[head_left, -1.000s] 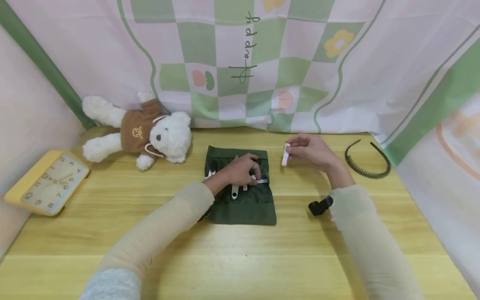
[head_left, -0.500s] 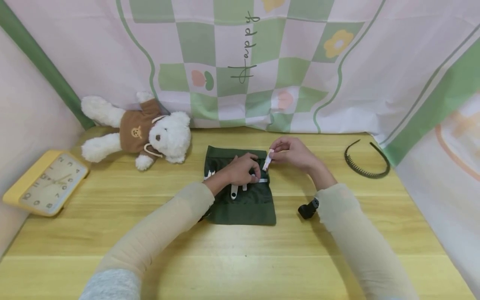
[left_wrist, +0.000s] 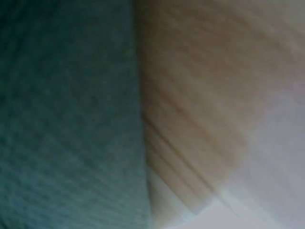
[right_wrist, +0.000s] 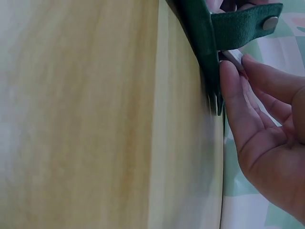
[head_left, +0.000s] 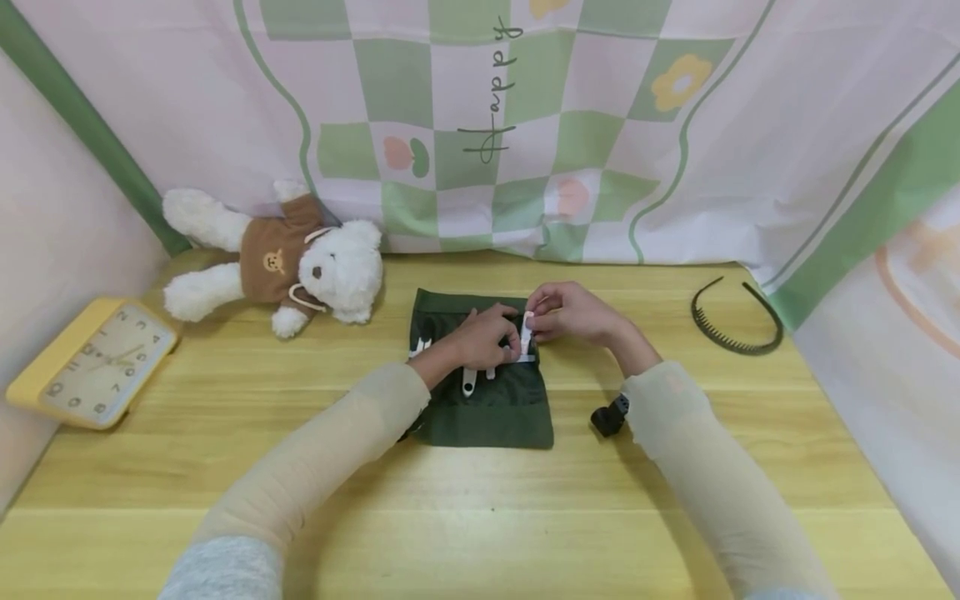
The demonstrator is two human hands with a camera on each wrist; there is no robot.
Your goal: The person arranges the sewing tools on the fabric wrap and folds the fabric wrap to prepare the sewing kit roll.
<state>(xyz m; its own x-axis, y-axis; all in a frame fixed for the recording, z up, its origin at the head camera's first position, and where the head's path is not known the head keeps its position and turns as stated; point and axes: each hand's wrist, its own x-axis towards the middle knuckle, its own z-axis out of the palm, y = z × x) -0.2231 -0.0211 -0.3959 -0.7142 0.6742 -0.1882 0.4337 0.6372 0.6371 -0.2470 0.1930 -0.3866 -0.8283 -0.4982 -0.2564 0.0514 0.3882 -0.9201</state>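
A dark green fabric case point(head_left: 480, 427) lies unfolded on the table, several white tools point(head_left: 468, 382) in it. My left hand point(head_left: 483, 340) rests over its middle, index finger and thumb curled together at a pale band point(head_left: 527, 358) near the right edge. My right hand point(head_left: 573, 315) pinches a small white and pink nail clipper point(head_left: 527, 332) upright over that edge, its lower end at the band. In the right wrist view, finger and thumb hold the clipper point(right_wrist: 233, 58) beside a green strap point(right_wrist: 245, 25) with a metal snap. The left wrist view shows only the case point(left_wrist: 71, 114) and wood.
A white plush dog point(head_left: 341, 271) in a brown top lies at the back left, near a yellow clock point(head_left: 97, 362). A black toothed headband point(head_left: 738, 342) lies at the back right. A printed curtain point(head_left: 465, 200) hangs behind the wooden table point(head_left: 480, 517).
My right hand has moved left, bringing the nail clipper from beside the case onto its right edge and turning it more upright. The left hand stays at the band.
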